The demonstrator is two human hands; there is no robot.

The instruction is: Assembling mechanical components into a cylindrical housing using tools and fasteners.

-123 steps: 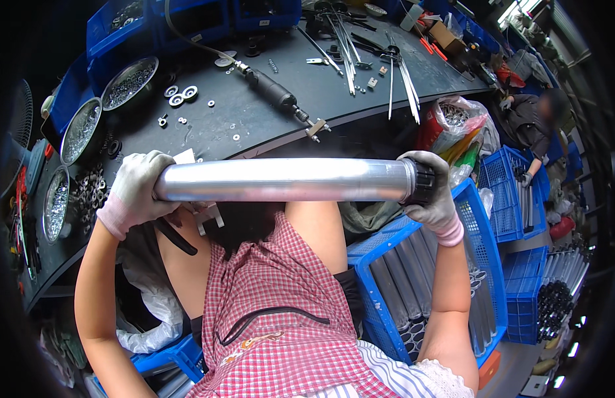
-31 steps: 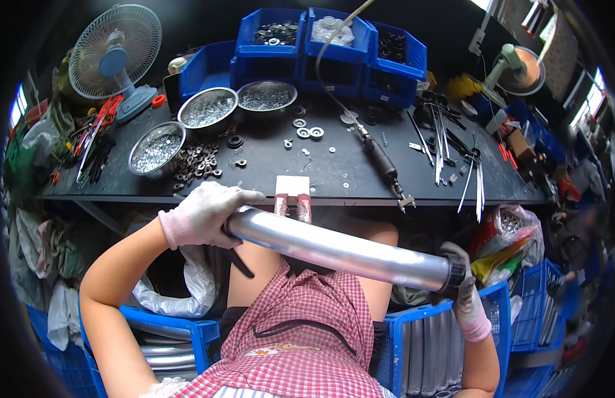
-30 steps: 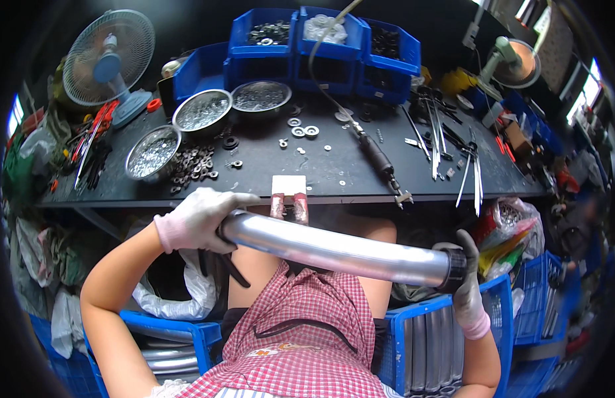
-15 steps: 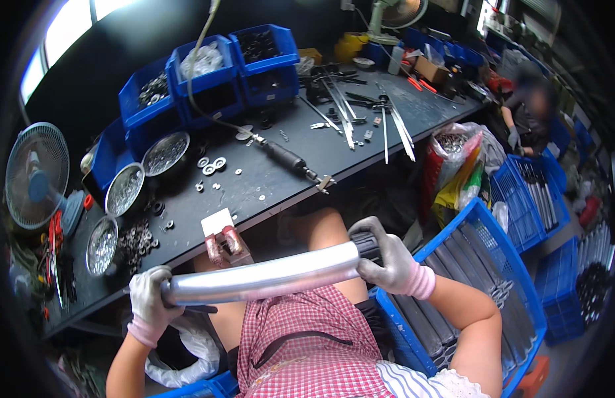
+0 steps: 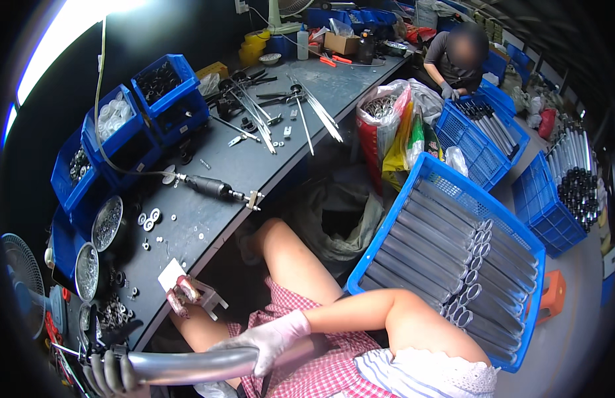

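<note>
A long, shiny, silver metal tube (image 5: 188, 365) is being held low at the near left of the scene, lying almost level below the near edge of the dark grey desk (image 5: 254, 166). The right hand (image 5: 267, 339), in a pale glove, is being wrapped over the tube's right part, its grip pressed around the metal. The left hand (image 5: 108, 373), in a dark glove, is being curled around the tube's left end at the lower edge; its grip is closed on the tube as well.

To the right of the person's knees, a large blue plastic crate (image 5: 453, 192) is being filled with grey metal tubes (image 5: 440, 249) laid side by side in rows, their open ends turned to the right. Farther right, a second blue crate (image 5: 543, 212) is being stood beside a stack of dark-capped silver tubes (image 5: 579, 189). At the far right, another blue crate of rods (image 5: 483, 132) is being tended by another person (image 5: 456, 60).

On the desk's far left, open blue plastic bins (image 5: 158, 93) are being kept in a row: one is holding dark small parts, one white round pieces, one further metal bits. Nearer, round metal bowls (image 5: 107, 224) of small shiny hardware are being kept by the left edge, with loose washers (image 5: 148, 219) just beside them. A black power tool (image 5: 211, 188) with a cable is lying mid-desk.
</note>
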